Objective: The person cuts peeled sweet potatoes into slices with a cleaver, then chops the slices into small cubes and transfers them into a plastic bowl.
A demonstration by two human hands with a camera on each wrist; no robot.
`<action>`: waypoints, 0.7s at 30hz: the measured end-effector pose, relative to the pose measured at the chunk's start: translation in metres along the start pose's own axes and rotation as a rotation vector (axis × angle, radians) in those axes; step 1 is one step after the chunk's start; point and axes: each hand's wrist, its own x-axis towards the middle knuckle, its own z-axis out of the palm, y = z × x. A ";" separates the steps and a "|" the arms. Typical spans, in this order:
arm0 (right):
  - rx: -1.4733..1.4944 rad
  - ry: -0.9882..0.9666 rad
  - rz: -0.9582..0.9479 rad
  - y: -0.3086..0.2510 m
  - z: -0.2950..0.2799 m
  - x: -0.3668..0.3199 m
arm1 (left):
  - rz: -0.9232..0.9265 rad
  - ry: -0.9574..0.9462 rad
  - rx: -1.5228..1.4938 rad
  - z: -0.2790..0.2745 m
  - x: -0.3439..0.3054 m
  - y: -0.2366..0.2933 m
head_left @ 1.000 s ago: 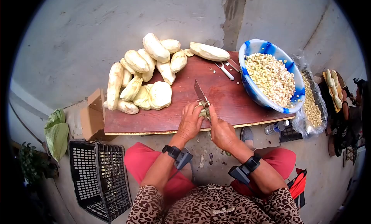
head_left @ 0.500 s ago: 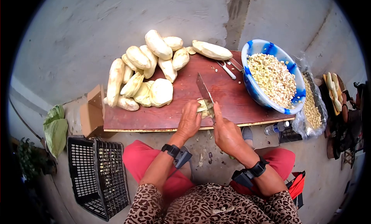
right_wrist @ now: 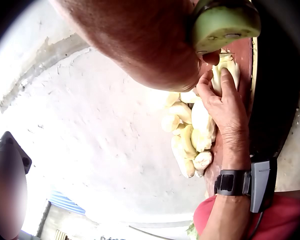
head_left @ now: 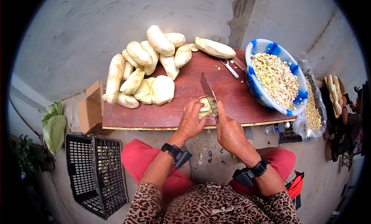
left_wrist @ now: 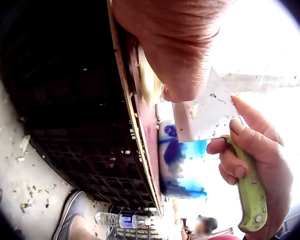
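On the front of the red-brown board, a stack of pale peeled eggplant slices [head_left: 205, 107] lies under my left hand [head_left: 189, 118]. The right wrist view shows its thumb and fingers [right_wrist: 229, 107] gripping the slices from both sides. My right hand [head_left: 232, 134] holds a cleaver [head_left: 207, 86] just right of the stack, blade pointing away from the body. Its green riveted handle [left_wrist: 252, 192] sits in the curled fingers, with the forefinger stretched along the blade. Bits of eggplant stick to the blade [left_wrist: 202, 112].
Several peeled eggplants [head_left: 159, 41] are heaped at the board's [head_left: 154, 117] back left. A blue-and-white bowl [head_left: 257, 86] of diced eggplant stands at the right, with a peeler [head_left: 232, 70] beside it. Black crates [head_left: 83, 173] and a cardboard box [head_left: 89, 113] stand at lower left.
The cleaver has shifted from over the slices to their right side, and more of the stack shows. My left fingers have spread wider around it. The head view has turned slightly.
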 end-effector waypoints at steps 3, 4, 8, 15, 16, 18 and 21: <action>-0.003 0.016 -0.016 0.003 0.003 0.000 | -0.003 -0.019 -0.006 -0.002 0.000 0.003; -0.003 0.001 0.001 0.002 0.001 0.000 | 0.009 -0.018 0.014 -0.003 0.001 0.004; 0.002 -0.008 0.014 0.000 -0.003 -0.002 | 0.077 -0.012 0.089 -0.009 -0.001 0.006; -0.033 -0.017 -0.003 -0.005 -0.005 -0.009 | 0.099 0.013 0.111 -0.007 -0.007 0.000; -0.023 -0.031 0.002 -0.005 -0.005 -0.010 | 0.098 0.017 0.114 -0.007 -0.007 0.001; -0.002 -0.060 0.010 -0.007 -0.006 -0.010 | 0.097 0.024 0.119 -0.006 -0.007 0.001; -0.040 -0.108 0.030 -0.008 -0.003 -0.010 | 0.095 0.030 0.124 -0.005 -0.008 0.001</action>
